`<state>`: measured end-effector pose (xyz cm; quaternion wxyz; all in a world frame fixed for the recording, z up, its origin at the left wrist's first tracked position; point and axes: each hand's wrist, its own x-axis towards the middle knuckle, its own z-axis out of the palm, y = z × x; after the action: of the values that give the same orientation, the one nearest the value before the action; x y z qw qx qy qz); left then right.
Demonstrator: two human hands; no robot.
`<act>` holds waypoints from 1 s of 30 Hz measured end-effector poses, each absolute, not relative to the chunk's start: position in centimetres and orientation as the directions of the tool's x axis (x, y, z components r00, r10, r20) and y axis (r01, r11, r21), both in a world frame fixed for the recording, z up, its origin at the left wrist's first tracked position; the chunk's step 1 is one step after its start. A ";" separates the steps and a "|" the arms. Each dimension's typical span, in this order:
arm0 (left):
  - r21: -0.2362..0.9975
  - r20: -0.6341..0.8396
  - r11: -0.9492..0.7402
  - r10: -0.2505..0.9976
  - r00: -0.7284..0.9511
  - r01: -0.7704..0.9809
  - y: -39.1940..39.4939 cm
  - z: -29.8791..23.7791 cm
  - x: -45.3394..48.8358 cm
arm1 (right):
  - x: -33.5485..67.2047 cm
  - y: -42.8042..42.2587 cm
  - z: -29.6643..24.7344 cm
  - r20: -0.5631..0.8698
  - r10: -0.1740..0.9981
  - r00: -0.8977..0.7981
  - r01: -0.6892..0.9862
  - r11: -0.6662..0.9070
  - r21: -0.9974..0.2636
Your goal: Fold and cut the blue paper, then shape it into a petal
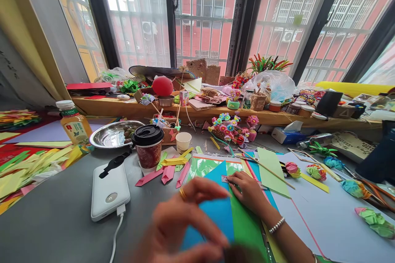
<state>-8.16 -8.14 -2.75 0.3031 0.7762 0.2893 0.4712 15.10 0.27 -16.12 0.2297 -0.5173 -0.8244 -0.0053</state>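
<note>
My left hand (188,222), with a gold ring, is raised close to the camera and blurred. Its upper finger stands apart, while the lower fingertips come together beside a dark smear that I cannot make out. My right hand (248,193), with a silver bracelet at the wrist, lies flat with fingers stretched on a narrow, patterned, ruler-like strip (224,178). Beneath are a blue sheet (220,209) with a slanted edge and a green sheet (247,232). Beside the right hand, a light green sheet (271,170) has a thin stick (268,170) across it.
On the left are a white power bank (110,193) with a cable, a lidded coffee cup (148,150), a metal bowl (101,135) and a juice bottle (74,125). Folded paper strips (168,172) lie ahead. Folded paper flowers (354,189) rest rightward. Craft clutter lines the windowsill (203,114).
</note>
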 end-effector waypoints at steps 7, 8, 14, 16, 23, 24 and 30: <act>0.346 0.791 -0.387 0.610 -0.044 0.855 1.1 -3.6 -8.5 | 15.1 0.3 -16.2 0.399 0.842 -0.363 0.853 0.473 -0.222; 0.243 0.798 -0.275 0.602 -0.031 0.930 2.2 -3.8 -8.4 | 15.1 0.3 -16.2 0.400 0.842 -0.362 0.853 0.472 -0.222; -0.122 0.703 -0.188 0.677 0.218 0.975 7.6 -4.4 -7.9 | 15.1 0.2 -16.0 0.400 0.841 -0.365 0.851 0.475 -0.223; -0.145 0.684 -0.210 0.685 0.251 0.967 8.9 -4.4 -7.8 | 15.1 0.2 -15.9 0.396 0.842 -0.367 0.850 0.476 -0.226; -0.101 0.663 -0.237 0.708 0.243 0.966 11.6 -4.6 -8.0 | 15.1 0.3 -15.9 0.387 0.848 -0.362 0.852 0.470 -0.231; -0.085 0.665 -0.247 0.707 0.240 0.965 11.6 -4.7 -8.0 | 15.1 0.3 -15.9 0.389 0.847 -0.362 0.852 0.470 -0.230; 0.048 0.693 -0.363 0.683 0.231 0.931 8.4 -4.6 -6.7 | 15.1 0.3 -16.0 0.400 0.839 -0.368 0.851 0.477 -0.218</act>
<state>-6.66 8.42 -4.63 -0.1928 0.7605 0.5303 0.3213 15.12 0.29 -15.99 0.2339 -0.5112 -0.8270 -0.0128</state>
